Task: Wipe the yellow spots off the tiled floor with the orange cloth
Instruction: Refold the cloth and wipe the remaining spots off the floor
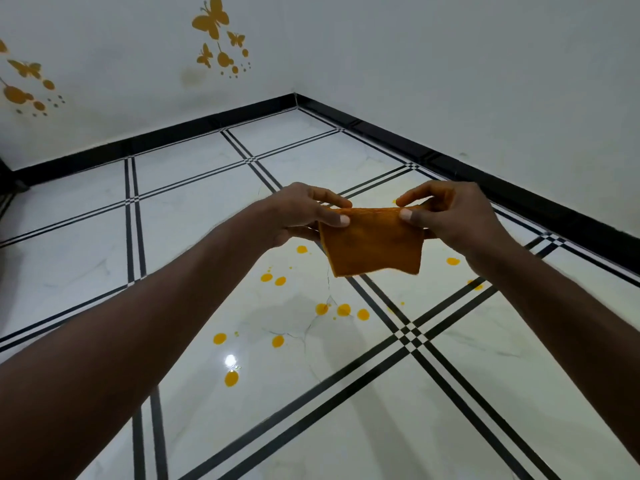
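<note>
An orange cloth [372,242], folded into a small rectangle, hangs in the air above the floor. My left hand [304,211] pinches its upper left corner between thumb and fingers. My right hand [446,213] pinches its upper right corner the same way. Below the cloth, several yellow spots [343,310] lie scattered on the glossy white tiled floor [194,237], most of them on one tile, with a few more to the right near a tile joint [453,261].
Black double lines cross the white tiles. A black skirting board [450,161] runs along both white walls, which meet in a corner ahead. Orange butterfly decals [211,20] decorate the left wall. A light glare [230,359] reflects off the floor.
</note>
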### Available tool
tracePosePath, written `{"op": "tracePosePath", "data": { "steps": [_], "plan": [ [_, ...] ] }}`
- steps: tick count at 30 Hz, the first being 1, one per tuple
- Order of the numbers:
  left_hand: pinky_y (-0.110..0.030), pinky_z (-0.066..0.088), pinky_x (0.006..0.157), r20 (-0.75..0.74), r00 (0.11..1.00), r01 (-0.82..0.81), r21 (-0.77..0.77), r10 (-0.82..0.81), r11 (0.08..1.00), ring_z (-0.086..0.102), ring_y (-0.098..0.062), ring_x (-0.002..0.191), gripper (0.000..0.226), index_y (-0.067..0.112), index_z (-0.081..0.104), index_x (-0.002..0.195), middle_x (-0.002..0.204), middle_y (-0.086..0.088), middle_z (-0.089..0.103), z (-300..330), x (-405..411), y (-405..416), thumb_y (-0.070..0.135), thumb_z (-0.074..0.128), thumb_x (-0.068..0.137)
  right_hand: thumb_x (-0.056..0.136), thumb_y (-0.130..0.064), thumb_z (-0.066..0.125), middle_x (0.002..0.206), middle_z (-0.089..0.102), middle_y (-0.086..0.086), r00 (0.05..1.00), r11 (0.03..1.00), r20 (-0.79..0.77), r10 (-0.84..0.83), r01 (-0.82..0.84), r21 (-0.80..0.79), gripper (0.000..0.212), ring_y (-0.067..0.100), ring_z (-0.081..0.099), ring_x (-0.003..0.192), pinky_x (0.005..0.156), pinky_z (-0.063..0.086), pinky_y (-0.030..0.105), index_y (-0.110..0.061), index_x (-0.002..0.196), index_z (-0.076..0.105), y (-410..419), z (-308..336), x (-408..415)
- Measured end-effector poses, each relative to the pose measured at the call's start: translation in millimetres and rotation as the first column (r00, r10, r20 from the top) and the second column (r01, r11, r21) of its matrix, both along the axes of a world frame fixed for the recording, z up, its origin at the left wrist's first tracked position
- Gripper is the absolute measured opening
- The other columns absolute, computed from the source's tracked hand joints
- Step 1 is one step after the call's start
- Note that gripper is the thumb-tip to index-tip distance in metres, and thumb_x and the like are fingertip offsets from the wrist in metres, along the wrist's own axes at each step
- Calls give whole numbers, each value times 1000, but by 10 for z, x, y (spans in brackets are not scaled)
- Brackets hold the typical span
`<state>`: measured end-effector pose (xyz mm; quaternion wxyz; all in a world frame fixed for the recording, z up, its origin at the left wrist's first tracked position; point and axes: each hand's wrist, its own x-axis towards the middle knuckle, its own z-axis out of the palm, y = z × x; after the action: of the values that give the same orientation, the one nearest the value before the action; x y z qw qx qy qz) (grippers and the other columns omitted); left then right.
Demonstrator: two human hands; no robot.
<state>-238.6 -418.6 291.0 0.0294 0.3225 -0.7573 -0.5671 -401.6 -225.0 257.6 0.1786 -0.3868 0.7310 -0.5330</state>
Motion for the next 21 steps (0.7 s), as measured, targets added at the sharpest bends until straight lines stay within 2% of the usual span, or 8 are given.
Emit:
{"op": "tracePosePath", "data": {
  "steps": [4,6,9,12,15,18,20,21],
  "plan": [
    [-32,60,83,84,996,-18,47,14,999,68,-21,104,40,14,70,119,115,-9,70,-31,274,-102,12,80,80,80,-19,84,94,74,12,994,990,-18,111,-109,94,25,26,72,92,82,63,43,-18,102,75,-146,-23,149],
    [-29,61,79,110,994,-3,72,-5,997,70,-19,100,40,11,69,119,113,-10,71,-45,398,-156,9,79,80,78,-17,85,91,73,9,987,984,-114,112,-94,151,25,25,71,89,78,62,40,-19,101,75,-243,-55,243],
    [-27,61,71,194,981,7,70,-21,998,73,-19,94,32,12,72,111,106,-7,74,-46,608,-242,9,79,80,80,-18,83,84,72,-1,949,976,-296,106,-43,213,18,13,69,82,66,53,24,-21,96,76,-430,-100,448],
    [-28,61,69,294,956,3,6,-4,1000,72,-22,94,32,7,71,112,105,-10,74,-90,796,-346,16,79,82,82,-24,81,76,70,-5,920,963,-362,150,-53,264,10,11,68,76,65,50,25,-24,92,77,-570,-168,588],
    [-27,59,70,327,945,15,-87,14,996,68,-17,87,28,8,74,106,98,-6,73,-202,955,-453,23,79,84,83,-25,80,71,69,-9,905,940,-355,236,-120,320,6,7,66,72,63,47,23,-27,87,76,-683,-253,661],
    [-30,57,85,335,942,93,-187,-25,978,66,-15,100,24,15,77,103,103,0,74,-338,1131,-588,31,76,86,85,-26,79,75,71,-10,901,916,-318,294,-171,362,4,6,67,77,66,48,22,-26,87,76,-827,-337,717],
    [-31,55,93,293,955,95,-200,-33,975,66,-13,106,26,15,77,106,107,2,75,-481,1282,-710,32,74,87,87,-22,77,80,74,-4,915,898,-222,337,-242,368,4,10,70,81,71,54,24,-20,90,77,-986,-457,776],
    [-29,55,91,260,965,80,-204,-25,976,68,-13,105,25,14,77,105,105,1,76,-562,1338,-756,31,73,88,88,-19,76,83,75,0,924,891,-149,351,-281,355,4,14,72,84,74,58,28,-16,91,77,-1047,-503,795]
  ]
}}
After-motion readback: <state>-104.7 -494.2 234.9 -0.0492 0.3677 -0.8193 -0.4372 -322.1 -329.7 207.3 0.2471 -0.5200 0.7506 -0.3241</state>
